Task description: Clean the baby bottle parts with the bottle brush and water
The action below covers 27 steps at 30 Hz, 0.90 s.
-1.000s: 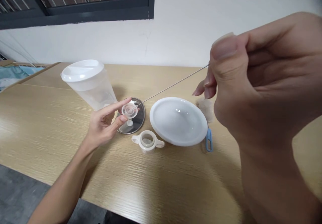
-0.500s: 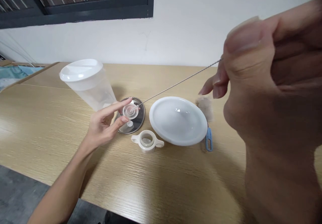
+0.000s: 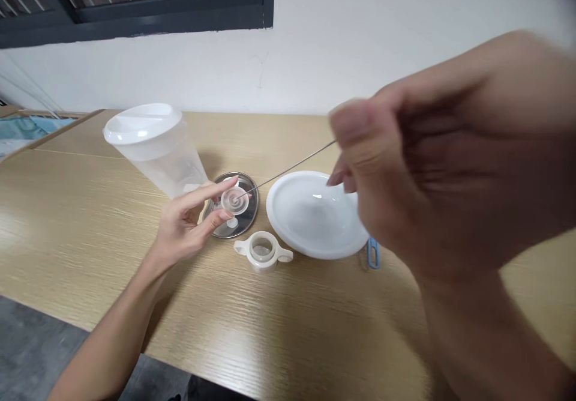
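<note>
My left hand (image 3: 191, 224) pinches a round, clear, ringed piece (image 3: 234, 202) between thumb and fingers, above a shiny metal plate (image 3: 249, 214). A thin twisted wire (image 3: 297, 164) runs from the middle of that piece up to the right. Its other end is closed in my right hand (image 3: 418, 173), which is near the camera and partly blurred. Whether the wire carries bristles inside the clear piece is hidden. Just below the plate stands a white ring with two side handles (image 3: 263, 252).
A white oval bowl (image 3: 310, 221) sits under the wire, partly behind my right hand. Beyond my left hand stands a tall translucent pitcher (image 3: 164, 155) with a white lid. A blue loop handle (image 3: 373, 253) lies beside the bowl. The wooden table (image 3: 216, 329) meets a white wall.
My right hand has moved left and down, closer to the clear piece, and less wire shows between the hands. My left hand has stayed in place.
</note>
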Available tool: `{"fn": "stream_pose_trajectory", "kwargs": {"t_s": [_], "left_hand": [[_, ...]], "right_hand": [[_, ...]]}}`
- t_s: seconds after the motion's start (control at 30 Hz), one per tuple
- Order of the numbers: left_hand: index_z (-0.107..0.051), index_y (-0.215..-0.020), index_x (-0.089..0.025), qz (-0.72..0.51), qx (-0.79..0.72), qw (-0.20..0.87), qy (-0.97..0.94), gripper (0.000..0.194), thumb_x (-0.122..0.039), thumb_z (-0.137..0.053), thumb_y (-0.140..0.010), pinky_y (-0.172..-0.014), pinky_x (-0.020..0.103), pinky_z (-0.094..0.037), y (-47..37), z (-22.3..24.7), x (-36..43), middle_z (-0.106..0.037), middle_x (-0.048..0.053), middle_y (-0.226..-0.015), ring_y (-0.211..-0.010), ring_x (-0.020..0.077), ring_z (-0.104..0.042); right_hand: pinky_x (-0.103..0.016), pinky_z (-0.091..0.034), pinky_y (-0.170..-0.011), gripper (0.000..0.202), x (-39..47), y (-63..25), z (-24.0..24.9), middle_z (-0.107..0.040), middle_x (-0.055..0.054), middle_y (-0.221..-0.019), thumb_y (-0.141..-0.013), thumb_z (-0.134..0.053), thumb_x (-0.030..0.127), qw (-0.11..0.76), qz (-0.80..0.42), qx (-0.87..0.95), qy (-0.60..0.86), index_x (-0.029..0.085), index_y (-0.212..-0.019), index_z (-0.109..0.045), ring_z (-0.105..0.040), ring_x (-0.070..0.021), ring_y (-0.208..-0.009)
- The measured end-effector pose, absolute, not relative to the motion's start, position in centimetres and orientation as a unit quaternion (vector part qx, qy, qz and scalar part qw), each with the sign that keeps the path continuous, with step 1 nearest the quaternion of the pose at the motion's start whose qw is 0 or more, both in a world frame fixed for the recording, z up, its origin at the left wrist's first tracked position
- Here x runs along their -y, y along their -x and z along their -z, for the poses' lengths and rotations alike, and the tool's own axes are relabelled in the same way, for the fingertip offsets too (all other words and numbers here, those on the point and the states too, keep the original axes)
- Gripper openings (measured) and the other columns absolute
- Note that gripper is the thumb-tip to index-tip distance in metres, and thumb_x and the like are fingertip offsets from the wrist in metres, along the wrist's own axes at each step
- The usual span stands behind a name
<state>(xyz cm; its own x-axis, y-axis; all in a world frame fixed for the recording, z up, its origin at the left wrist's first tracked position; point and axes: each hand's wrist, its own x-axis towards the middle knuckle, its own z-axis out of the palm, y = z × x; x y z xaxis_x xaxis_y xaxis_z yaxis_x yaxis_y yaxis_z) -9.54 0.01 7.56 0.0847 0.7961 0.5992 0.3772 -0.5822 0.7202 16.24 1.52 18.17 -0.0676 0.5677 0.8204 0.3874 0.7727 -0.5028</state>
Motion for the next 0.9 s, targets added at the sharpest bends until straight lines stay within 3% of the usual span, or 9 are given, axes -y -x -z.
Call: {"fn": "stream_pose_trajectory", "kwargs": {"t_s": [0.17, 0.43, 0.57, 0.73, 0.9], "left_hand": [[-0.077, -0.128, -0.033, -0.536, -0.426, 0.212, -0.697, 0.042, -0.031, -0.083, -0.087, -0.085, 0.041, -0.063, 9.2, -7.5, 0.1, -0.082, 0.007, -0.11, -0.088, 0.0238, -0.075], [-0.08, -0.121, -0.029, -0.572, -0.443, 0.246, -0.645, 0.033, -0.032, -0.084, -0.088, -0.084, 0.031, -0.065, 8.9, -7.9, -0.5, -0.083, 0.007, -0.112, -0.093, 0.0199, -0.079], [-0.082, -0.117, -0.024, -0.587, -0.449, 0.27, -0.618, 0.034, -0.039, -0.084, -0.087, -0.072, 0.031, -0.066, 8.7, -8.3, -0.7, -0.084, 0.008, -0.101, -0.079, 0.0201, -0.08], [-0.082, -0.114, -0.027, -0.606, -0.433, 0.301, -0.595, 0.032, -0.044, -0.083, -0.087, -0.07, 0.031, -0.064, 9.0, -7.9, -1.1, -0.085, 0.006, -0.098, -0.071, 0.018, -0.078], [-0.083, -0.113, -0.026, -0.618, -0.421, 0.339, -0.572, 0.035, -0.047, -0.083, -0.086, -0.066, 0.03, -0.062, 9.3, -7.4, -1.5, -0.084, 0.007, -0.094, -0.067, 0.0171, -0.075]], "right_hand": [[-0.027, -0.041, -0.049, 0.027, -2.5, -14.3, -16.0, -0.062, 0.004, -0.06, -0.099, -0.068, 0.03, 0.601, -0.029, 0.741, 0.297, 0.021, -0.075, -0.06, -0.052, -0.0094, -0.049], [-0.025, -0.035, -0.055, 0.029, -4.9, -11.5, -13.8, -0.051, 0.006, -0.061, -0.098, -0.07, 0.031, 0.567, -0.163, 0.753, 0.292, 0.021, -0.074, -0.055, -0.041, -0.008, -0.054], [-0.027, -0.035, -0.061, 0.03, -6.5, -10.4, -13.9, -0.051, 0.005, -0.062, -0.098, -0.067, 0.03, 0.514, -0.217, 0.774, 0.299, 0.02, -0.073, -0.056, -0.044, -0.0091, -0.059], [-0.029, -0.033, -0.063, 0.029, -7.2, -9.3, -14.2, -0.056, 0.002, -0.063, -0.097, -0.068, 0.031, 0.426, -0.261, 0.817, 0.288, 0.018, -0.072, -0.061, -0.045, -0.0109, -0.062], [-0.03, -0.03, -0.06, 0.029, -6.8, -9.0, -14.3, -0.056, 0.001, -0.061, -0.095, -0.069, 0.028, 0.416, -0.256, 0.824, 0.289, 0.018, -0.069, -0.062, -0.044, -0.0114, -0.061]]}}
